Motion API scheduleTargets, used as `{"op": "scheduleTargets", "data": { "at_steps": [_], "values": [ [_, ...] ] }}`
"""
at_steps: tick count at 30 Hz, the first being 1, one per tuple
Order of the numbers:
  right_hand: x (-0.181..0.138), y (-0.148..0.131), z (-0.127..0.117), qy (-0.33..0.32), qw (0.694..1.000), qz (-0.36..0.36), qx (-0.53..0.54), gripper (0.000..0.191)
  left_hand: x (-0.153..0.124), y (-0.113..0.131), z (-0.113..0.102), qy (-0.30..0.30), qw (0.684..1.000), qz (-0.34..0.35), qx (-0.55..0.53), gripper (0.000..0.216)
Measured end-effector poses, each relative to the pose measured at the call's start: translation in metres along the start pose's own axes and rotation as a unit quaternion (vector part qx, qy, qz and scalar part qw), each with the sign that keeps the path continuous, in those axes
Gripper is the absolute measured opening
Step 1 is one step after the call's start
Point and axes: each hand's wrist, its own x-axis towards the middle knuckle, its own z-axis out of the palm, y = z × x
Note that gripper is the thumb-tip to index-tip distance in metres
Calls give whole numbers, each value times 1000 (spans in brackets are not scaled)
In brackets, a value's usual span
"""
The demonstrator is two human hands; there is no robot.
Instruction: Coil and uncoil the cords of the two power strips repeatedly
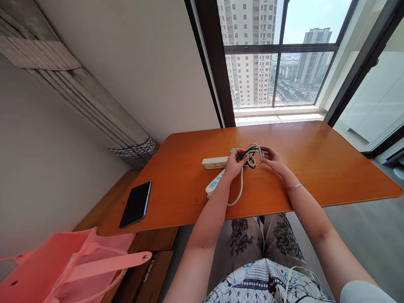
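Observation:
A tangle of black and white cables (251,155) sits above the middle of the orange wooden table (315,168). My left hand (234,164) is closed on the bundle's left side. My right hand (274,159) pinches its right side. A cream power strip (214,162) lies flat just left of my left hand. A white power strip with blue sockets (214,184) lies partly under my left wrist, and its white cord (239,191) loops toward the table's near edge.
A black phone (136,204) lies face up near the table's left front corner. A pink bag (69,265) stands at lower left beside a low wooden cabinet (151,269). A window and a wall are beyond the table's far edge.

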Motion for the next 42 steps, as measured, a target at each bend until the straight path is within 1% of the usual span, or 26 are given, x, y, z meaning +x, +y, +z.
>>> {"op": "scheduleTargets", "data": {
  "at_steps": [2,6,8,10,13,16,21,24,26,29,31,34,37,39,41,42],
  "values": [
    [1,4,0,25,999,8,-19,57,-2,1,-2,-27,999,10,18,39],
    [2,6,1,74,995,25,-57,61,-6,7,-8,-94,990,45,99,73],
    [1,4,2,86,994,25,-69,62,-8,11,-9,-96,982,59,150,81],
    [0,1,4,91,992,21,-81,59,-8,15,-8,-82,976,72,189,76],
    [0,-2,6,94,990,16,-102,55,-8,19,-6,-66,967,91,227,62],
    [-1,-5,9,94,987,15,-131,56,-7,19,-3,-48,961,105,249,47],
    [-6,-9,17,55,976,5,-208,51,-6,11,4,-3,953,124,275,31],
    [-9,-9,21,42,969,-3,-243,47,-5,6,6,29,952,114,283,23],
    [-10,-9,24,45,962,-12,-270,46,-4,5,6,35,950,107,290,22],
    [-10,-11,25,60,951,-29,-301,43,-5,5,5,11,950,111,291,32],
    [-11,-12,26,66,950,-34,-304,41,-6,6,5,-1,953,111,283,38],
    [-12,-14,24,56,956,-29,-287,42,-6,7,6,5,959,91,269,34],
    [-12,-11,22,35,975,-23,-218,43,-6,7,9,33,962,73,261,25],
    [-10,-8,21,61,984,-38,-163,47,-6,7,11,48,962,53,263,23],
    [-8,-3,21,131,980,-57,-140,50,-7,7,13,53,962,28,268,23],
    [-7,-1,21,168,974,-57,-138,49,-8,7,14,51,960,16,273,24]
  ]
}}
